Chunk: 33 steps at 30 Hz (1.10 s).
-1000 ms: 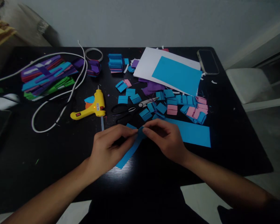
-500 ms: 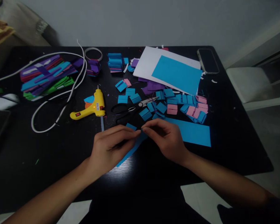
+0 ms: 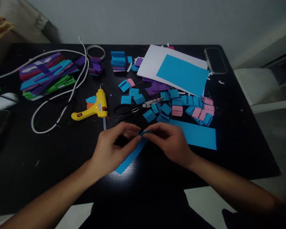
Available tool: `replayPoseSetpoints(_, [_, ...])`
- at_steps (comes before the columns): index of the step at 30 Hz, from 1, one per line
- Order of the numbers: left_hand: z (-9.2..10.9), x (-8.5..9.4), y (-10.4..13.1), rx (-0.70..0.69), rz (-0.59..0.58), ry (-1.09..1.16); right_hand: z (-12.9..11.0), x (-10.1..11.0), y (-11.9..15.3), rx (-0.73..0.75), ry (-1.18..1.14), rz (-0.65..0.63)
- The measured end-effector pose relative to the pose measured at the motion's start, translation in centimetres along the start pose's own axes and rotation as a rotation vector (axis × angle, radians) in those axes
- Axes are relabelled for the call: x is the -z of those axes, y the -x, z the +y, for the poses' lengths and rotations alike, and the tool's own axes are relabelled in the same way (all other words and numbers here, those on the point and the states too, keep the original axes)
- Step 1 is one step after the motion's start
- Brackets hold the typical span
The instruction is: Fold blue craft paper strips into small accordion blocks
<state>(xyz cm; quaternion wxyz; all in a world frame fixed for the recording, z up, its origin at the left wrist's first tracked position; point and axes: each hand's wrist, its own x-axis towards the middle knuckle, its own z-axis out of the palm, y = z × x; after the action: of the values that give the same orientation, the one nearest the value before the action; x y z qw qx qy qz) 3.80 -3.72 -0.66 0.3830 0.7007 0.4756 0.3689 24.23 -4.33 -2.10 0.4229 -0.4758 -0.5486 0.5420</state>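
My left hand (image 3: 114, 148) and my right hand (image 3: 170, 143) meet at the near middle of the table. Thumbs and fingertips of both pinch a small piece of blue paper (image 3: 146, 132), largely covered by the fingers. Beneath them lies a blue paper strip (image 3: 130, 159), slanting toward me. A wider blue paper piece (image 3: 200, 135) rests flat to the right, partly behind my right hand. Just beyond my hands are black-handled scissors (image 3: 139, 108) and several folded blue paper pieces (image 3: 165, 109), with folded pink ones (image 3: 177, 110) among them.
A yellow glue gun (image 3: 101, 103) with a lit orange light lies left of the scissors. A white cable (image 3: 39, 124) loops on the left near bundled coloured paper strips (image 3: 47, 73). White sheets (image 3: 147, 62) under a blue sheet (image 3: 183, 74) and a phone (image 3: 215, 60) occupy the back right.
My left fingers have spread apart somewhat, and the pinched blue paper shows more between the fingertips. The view has shifted slightly.
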Motion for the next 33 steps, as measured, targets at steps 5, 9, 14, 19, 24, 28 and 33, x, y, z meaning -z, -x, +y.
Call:
replayPoseSetpoints(5, [-0.15,0.33,-0.20,0.003,-0.074,-0.028,-0.13,0.09,0.06,-0.010,0.011,0.015])
replayPoseSetpoints(9, [-0.18,0.35,-0.19,0.016,-0.070,-0.004,-0.22,0.07,0.11,-0.004,0.021,0.008])
replayPoseSetpoints(14, [-0.08,0.29,-0.22,0.069,-0.071,0.054,-0.20,0.13,0.10,-0.008,0.027,-0.013])
replayPoseSetpoints(19, [0.00,0.32,-0.18,0.096,-0.063,0.100,-0.45,0.32,0.05,-0.027,0.049,-0.030])
replayPoseSetpoints(24, [-0.02,0.33,-0.07,0.106,-0.071,0.117,-0.85,0.47,0.06,-0.024,0.056,-0.040])
replayPoseSetpoints(28, [0.06,0.35,-0.07,0.111,-0.077,0.115,-0.97,0.37,0.02,-0.045,0.029,-0.052])
replayPoseSetpoints(33, [0.34,0.38,-0.11,0.208,-0.077,0.142,-0.93,0.38,0.01,-0.073,-0.008,-0.039])
